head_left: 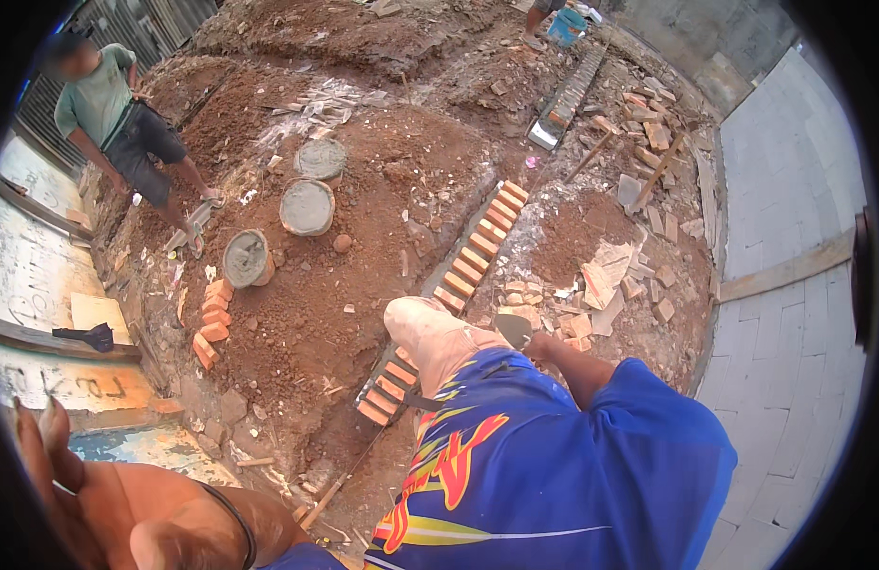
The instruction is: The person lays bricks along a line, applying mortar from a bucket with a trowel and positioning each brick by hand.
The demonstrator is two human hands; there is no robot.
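My left hand (140, 518) is raised close to the camera at the lower left, fingers apart and palm bare; a dark band circles the wrist. Beside my right thigh, my right hand (538, 348) is closed on a trowel, its handle mostly hidden. The trowel's grey blade (513, 330) points away from me. Just past my bent leg runs a row of orange bricks (474, 258), set crosswise with gaps on a strip of grey mortar. My knee hides its middle. The row's near end (390, 382) shows left of my leg.
Three buckets of wet mortar (307, 207) stand on the dirt mound, near a short line of loose bricks (214, 313). A person (116, 123) stands at the upper left. Broken bricks (653, 133) and a shovel (633, 192) lie right, before a grey block wall (791, 247).
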